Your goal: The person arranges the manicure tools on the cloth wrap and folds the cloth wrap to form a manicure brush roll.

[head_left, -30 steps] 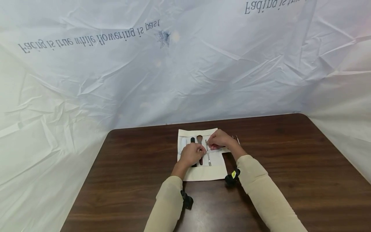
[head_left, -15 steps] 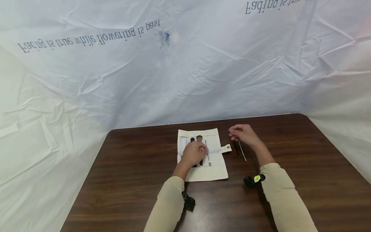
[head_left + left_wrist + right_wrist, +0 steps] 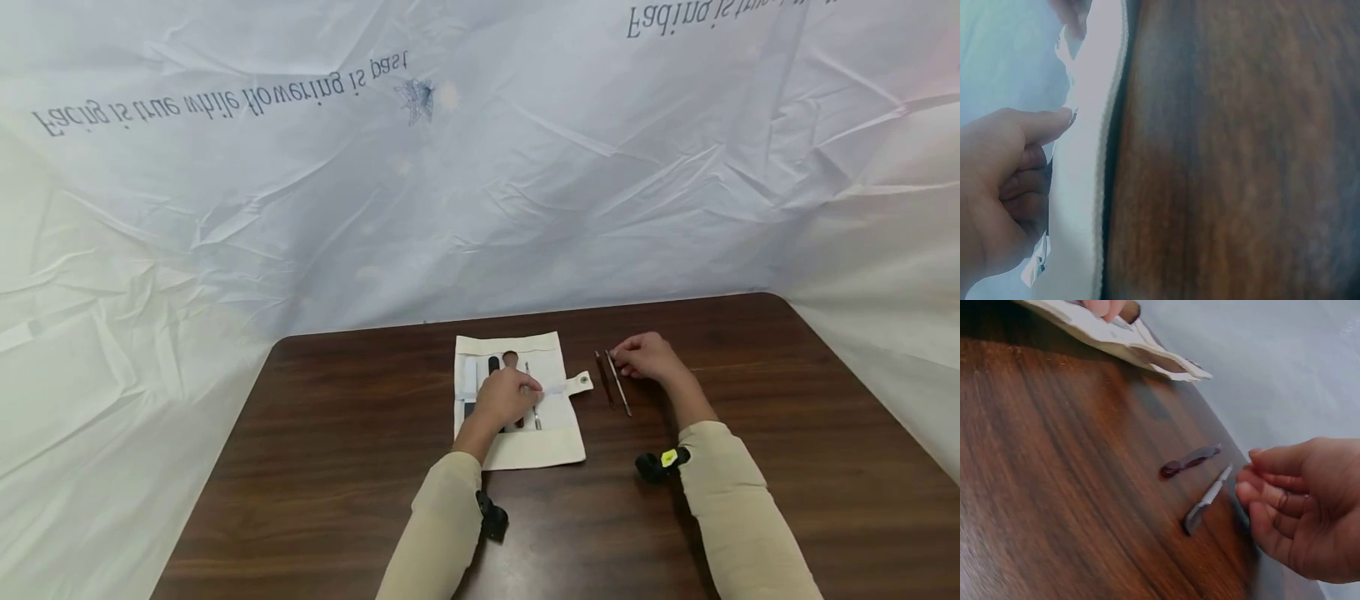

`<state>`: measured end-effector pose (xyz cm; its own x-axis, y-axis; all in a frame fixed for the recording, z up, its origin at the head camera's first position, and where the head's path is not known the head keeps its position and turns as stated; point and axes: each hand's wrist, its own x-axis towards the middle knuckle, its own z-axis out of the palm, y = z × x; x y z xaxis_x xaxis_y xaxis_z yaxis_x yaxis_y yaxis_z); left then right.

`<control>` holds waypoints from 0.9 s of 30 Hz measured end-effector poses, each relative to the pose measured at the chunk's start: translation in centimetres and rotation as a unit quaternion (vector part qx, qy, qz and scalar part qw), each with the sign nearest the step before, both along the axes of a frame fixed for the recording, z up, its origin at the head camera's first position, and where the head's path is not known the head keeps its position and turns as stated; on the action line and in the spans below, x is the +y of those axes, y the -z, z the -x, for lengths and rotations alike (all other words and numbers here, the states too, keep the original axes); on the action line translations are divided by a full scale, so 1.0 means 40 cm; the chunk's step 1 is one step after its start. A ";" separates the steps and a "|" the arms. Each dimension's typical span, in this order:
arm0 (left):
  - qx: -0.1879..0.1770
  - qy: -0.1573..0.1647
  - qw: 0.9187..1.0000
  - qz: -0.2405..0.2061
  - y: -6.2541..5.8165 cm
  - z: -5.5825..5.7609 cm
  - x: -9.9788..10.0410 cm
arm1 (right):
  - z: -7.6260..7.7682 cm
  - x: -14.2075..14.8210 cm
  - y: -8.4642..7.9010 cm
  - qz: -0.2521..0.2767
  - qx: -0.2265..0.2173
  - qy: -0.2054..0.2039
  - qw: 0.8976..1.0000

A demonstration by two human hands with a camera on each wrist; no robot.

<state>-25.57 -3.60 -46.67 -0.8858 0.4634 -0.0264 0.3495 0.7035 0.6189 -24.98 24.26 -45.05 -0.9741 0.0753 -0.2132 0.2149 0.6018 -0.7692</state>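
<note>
A cream cloth pouch [image 3: 534, 452] lies unfolded on the table. Inside it are a brush [image 3: 511, 359], a thin metal tool [image 3: 537, 419] and a dark, round-topped piece [image 3: 493, 365]. My left hand [image 3: 504, 398] reaches over the pouch; in the left wrist view its thumb meets a white crinkled edge of it, fingers curled beneath. To the right of the pouch my right hand [image 3: 649, 358] has its fingers loosely bent, tips right by the upper end of a slim silver tool [image 3: 620, 387]. A dark reddish stick [image 3: 603, 378] lies alongside that tool.
A snap tab [image 3: 581, 382] sticks out from the pouch's right side. The brown wooden table [image 3: 360, 500] meets a white sheet [image 3: 360, 217] with printed lettering behind it. Small black cameras are strapped at both wrists.
My right hand has left the pouch and moved right to the silver tool, its fingers coming down by the tool's end. My left hand has stayed over the pouch, shifting slightly.
</note>
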 end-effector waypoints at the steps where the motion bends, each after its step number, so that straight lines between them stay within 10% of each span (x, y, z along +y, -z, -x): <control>1: 0.002 -0.002 1.000 -0.002 0.000 -0.001 0.001 | 0.000 -0.001 0.003 -0.015 -0.002 -0.002 1.000; 16: 0.010 -0.021 1.000 -0.012 0.015 0.000 0.002 | 0.015 -0.050 -0.027 -0.139 -0.039 0.005 0.990; 27: 0.012 -0.018 1.000 -0.009 0.020 0.004 0.001 | 0.013 -0.035 -0.028 -0.102 -0.047 -0.016 0.994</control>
<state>-25.71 -3.56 -47.45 -0.9021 0.4316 0.0037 0.3396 0.7043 0.6234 -25.52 22.87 -43.91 -0.9533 0.0956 -0.2865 0.2580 0.7511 -0.6077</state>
